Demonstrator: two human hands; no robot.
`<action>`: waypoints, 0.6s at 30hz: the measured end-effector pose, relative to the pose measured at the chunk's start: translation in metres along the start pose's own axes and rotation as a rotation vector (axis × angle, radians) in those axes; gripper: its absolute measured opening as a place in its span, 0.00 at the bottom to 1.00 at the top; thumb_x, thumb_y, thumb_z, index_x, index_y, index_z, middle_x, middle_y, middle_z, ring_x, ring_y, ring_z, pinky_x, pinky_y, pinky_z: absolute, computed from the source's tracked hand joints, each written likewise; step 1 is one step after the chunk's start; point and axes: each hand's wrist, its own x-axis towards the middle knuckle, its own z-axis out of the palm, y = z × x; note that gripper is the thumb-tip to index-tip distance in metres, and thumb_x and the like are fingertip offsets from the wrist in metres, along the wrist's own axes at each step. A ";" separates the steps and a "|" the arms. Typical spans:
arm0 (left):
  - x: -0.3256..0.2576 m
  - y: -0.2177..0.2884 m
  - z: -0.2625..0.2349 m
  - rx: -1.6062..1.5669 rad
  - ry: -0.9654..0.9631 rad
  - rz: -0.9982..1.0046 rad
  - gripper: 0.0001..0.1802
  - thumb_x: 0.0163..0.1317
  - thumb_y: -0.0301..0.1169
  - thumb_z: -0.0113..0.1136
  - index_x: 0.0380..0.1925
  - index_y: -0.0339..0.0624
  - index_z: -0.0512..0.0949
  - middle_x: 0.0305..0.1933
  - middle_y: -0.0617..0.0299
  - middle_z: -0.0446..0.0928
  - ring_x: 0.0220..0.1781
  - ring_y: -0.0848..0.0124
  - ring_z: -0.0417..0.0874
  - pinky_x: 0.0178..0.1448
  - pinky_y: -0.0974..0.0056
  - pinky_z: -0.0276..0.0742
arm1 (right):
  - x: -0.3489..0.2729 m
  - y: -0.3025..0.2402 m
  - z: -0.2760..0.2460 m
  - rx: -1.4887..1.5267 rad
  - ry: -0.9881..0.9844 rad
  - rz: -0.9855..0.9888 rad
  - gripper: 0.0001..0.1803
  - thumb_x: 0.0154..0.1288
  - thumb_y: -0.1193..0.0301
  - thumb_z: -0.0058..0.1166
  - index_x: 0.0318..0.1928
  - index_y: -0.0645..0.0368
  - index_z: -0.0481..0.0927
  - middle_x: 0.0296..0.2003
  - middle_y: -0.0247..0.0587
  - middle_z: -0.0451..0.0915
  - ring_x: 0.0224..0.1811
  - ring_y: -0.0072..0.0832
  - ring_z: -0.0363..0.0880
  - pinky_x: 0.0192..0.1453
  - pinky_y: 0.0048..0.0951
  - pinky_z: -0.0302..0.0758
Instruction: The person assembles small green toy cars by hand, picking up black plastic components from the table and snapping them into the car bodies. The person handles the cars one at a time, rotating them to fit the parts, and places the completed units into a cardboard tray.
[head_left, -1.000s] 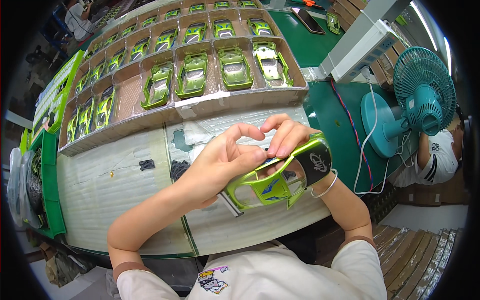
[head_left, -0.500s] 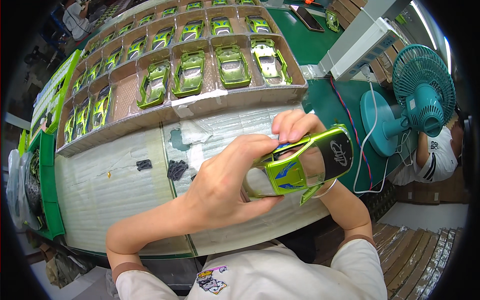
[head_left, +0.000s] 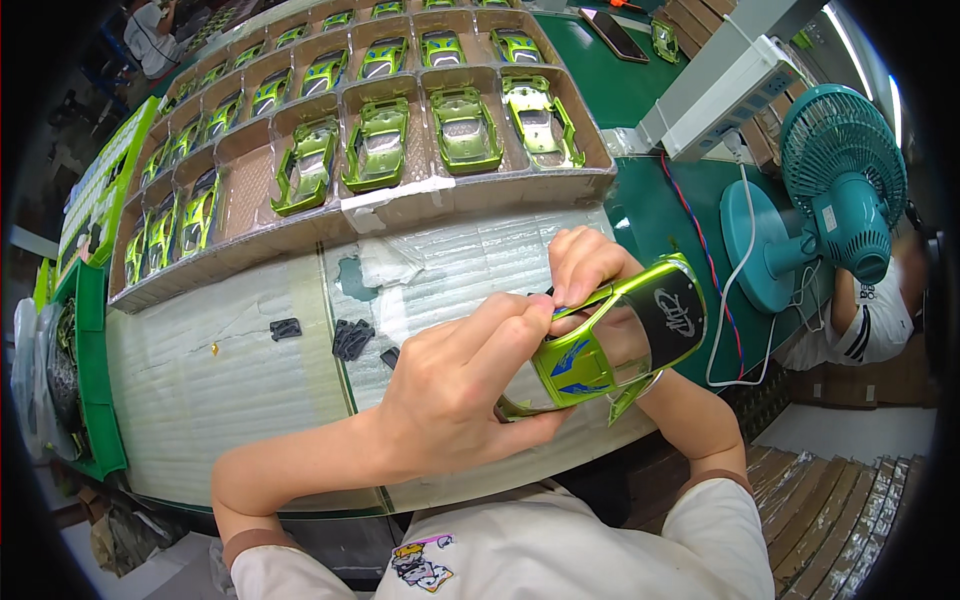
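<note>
**Car shell turned outer side up in my hands**

A second ago I held the green car shell (head_left: pixel 610 345) open side up, its hollow facing me; now I have rolled it over, so the painted outside with its blue flashes and dark windscreen faces my head. My left hand (head_left: pixel 460 390) has closed round the near end from below and the side, index finger stretched along the roof edge. My right hand (head_left: pixel 585 270) grips the far edge, fingertips pressed down on the rim. Both hands are clasped on the shell, which hangs above the pale padded bench (head_left: pixel 200 380), not touching it. I judge the turn means the work on the inside is finished and I am now pressing or checking something along the roof line.

On the bench just left of my hands lie a few small black parts (head_left: pixel 350 338). Beyond them stands a long brown tray (head_left: pixel 480 195) of compartments, one green shell per pocket, patched with a strip of pale tape on its front wall. To my right a teal desk fan (head_left: pixel 830 200) stands on the green tabletop, beside a white power strip (head_left: pixel 720 95). At far left, flat green cartons (head_left: pixel 90 200) lie along the tray's edge.
</note>
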 end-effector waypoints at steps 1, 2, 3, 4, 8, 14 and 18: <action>0.000 0.000 0.000 -0.008 -0.001 0.001 0.36 0.32 0.30 0.73 0.45 0.31 0.68 0.36 0.49 0.75 0.32 0.63 0.79 0.34 0.66 0.76 | 0.000 0.001 0.000 0.012 -0.002 -0.004 0.12 0.49 0.72 0.65 0.32 0.54 0.73 0.30 0.34 0.71 0.34 0.25 0.70 0.40 0.26 0.67; 0.001 0.000 0.000 -0.033 -0.005 -0.024 0.36 0.32 0.29 0.73 0.44 0.32 0.68 0.36 0.49 0.75 0.33 0.63 0.79 0.35 0.66 0.76 | 0.001 0.002 0.000 0.023 -0.002 -0.008 0.13 0.49 0.72 0.65 0.33 0.54 0.73 0.30 0.34 0.71 0.35 0.25 0.70 0.41 0.26 0.68; 0.002 0.001 -0.001 -0.059 -0.009 -0.049 0.35 0.32 0.29 0.73 0.44 0.32 0.68 0.37 0.49 0.75 0.35 0.63 0.79 0.36 0.66 0.76 | 0.002 0.003 0.000 0.034 -0.002 -0.012 0.13 0.49 0.72 0.65 0.33 0.55 0.73 0.30 0.34 0.71 0.35 0.25 0.70 0.41 0.27 0.68; 0.002 0.002 -0.001 -0.085 -0.013 -0.073 0.35 0.32 0.28 0.73 0.43 0.32 0.68 0.38 0.48 0.75 0.36 0.62 0.79 0.38 0.66 0.76 | 0.003 0.003 0.001 0.079 0.011 -0.022 0.13 0.49 0.73 0.65 0.33 0.55 0.73 0.31 0.35 0.72 0.35 0.26 0.71 0.42 0.27 0.69; 0.003 0.001 -0.002 -0.107 0.029 -0.053 0.34 0.31 0.26 0.74 0.42 0.32 0.68 0.40 0.47 0.75 0.39 0.61 0.80 0.41 0.65 0.76 | 0.007 0.006 0.001 0.227 0.039 -0.044 0.15 0.48 0.75 0.65 0.34 0.56 0.72 0.31 0.37 0.73 0.36 0.27 0.73 0.42 0.28 0.71; 0.003 0.000 -0.003 -0.087 0.040 -0.031 0.34 0.32 0.26 0.74 0.43 0.32 0.68 0.40 0.47 0.75 0.40 0.61 0.80 0.42 0.65 0.76 | 0.007 0.006 -0.002 0.221 0.022 -0.053 0.14 0.47 0.80 0.64 0.33 0.57 0.72 0.30 0.38 0.75 0.36 0.29 0.74 0.42 0.29 0.72; 0.003 0.000 -0.001 -0.099 0.053 -0.020 0.34 0.32 0.26 0.74 0.43 0.32 0.68 0.41 0.46 0.75 0.40 0.61 0.80 0.42 0.65 0.77 | 0.007 0.004 -0.001 0.225 0.042 -0.045 0.13 0.47 0.79 0.64 0.33 0.57 0.73 0.29 0.37 0.75 0.35 0.28 0.74 0.41 0.29 0.71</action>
